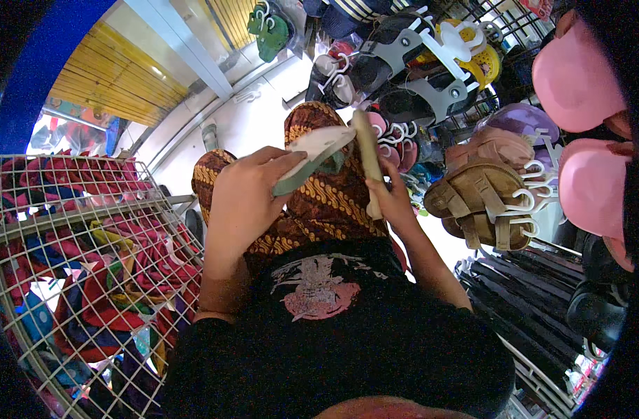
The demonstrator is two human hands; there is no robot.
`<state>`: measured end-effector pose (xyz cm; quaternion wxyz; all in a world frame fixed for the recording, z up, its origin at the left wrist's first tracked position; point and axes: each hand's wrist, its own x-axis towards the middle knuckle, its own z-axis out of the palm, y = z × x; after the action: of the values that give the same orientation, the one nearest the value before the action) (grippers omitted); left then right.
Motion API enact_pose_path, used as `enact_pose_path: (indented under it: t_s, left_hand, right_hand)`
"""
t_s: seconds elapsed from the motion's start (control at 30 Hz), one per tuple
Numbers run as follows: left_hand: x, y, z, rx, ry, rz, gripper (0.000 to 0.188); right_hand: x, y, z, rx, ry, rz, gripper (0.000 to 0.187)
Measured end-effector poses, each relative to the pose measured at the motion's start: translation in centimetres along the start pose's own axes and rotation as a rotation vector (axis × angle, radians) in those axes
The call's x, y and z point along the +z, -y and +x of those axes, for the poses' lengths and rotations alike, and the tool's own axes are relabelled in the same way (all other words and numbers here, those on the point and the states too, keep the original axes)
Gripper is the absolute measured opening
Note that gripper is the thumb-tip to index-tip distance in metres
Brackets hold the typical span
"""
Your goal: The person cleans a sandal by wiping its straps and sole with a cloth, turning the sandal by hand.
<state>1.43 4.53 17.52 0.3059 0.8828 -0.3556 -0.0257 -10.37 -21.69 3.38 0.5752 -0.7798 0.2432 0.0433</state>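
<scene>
My left hand is closed around a sandal with a pale footbed and a grey-green edge. The sandal tilts up to the right above my lap, its strap mostly hidden. In my right hand is a long cream sandal, seen nearly edge-on, its toe or heel end upward. The tops of the two come close together; whether they touch I cannot tell. Beneath both are my knees in brown-and-orange patterned trousers.
To the left stands a wire mesh rack with colourful goods behind it. Brown sandals on white hangers, pink sandals and grey-and-black sandals hang on the right. Black belt-like strips hang lower right. Ahead lies a bright tiled floor.
</scene>
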Motion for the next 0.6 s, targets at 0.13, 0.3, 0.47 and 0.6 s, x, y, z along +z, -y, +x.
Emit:
enact_pose_path:
  t_s: [0.13, 0.3, 0.47, 0.6]
  left_hand:
    - [3.4, 1.3, 0.0, 0.188, 0.104, -0.032, 0.050]
    - [7.0, 1.5, -1.0, 0.096, 0.235, -0.064, 0.057]
    - [8.0, 1.8, -0.6, -0.085, 0.185, -0.270, 0.067]
    - [12.4, 4.2, -2.1, -0.335, -0.173, -0.272, 0.078]
  right_hand:
    - [-1.1, 0.1, 0.3, -0.142, -0.083, 0.091, 0.070]
    - [-0.6, 2.2, 1.7, -0.392, 0.049, -0.461, 0.076]
    - [-1.3, 3.0, 2.8, -0.360, 0.120, -0.480, 0.075]
    - [-1.0, 4.7, 3.1, -0.254, 0.098, -0.751, 0.070]
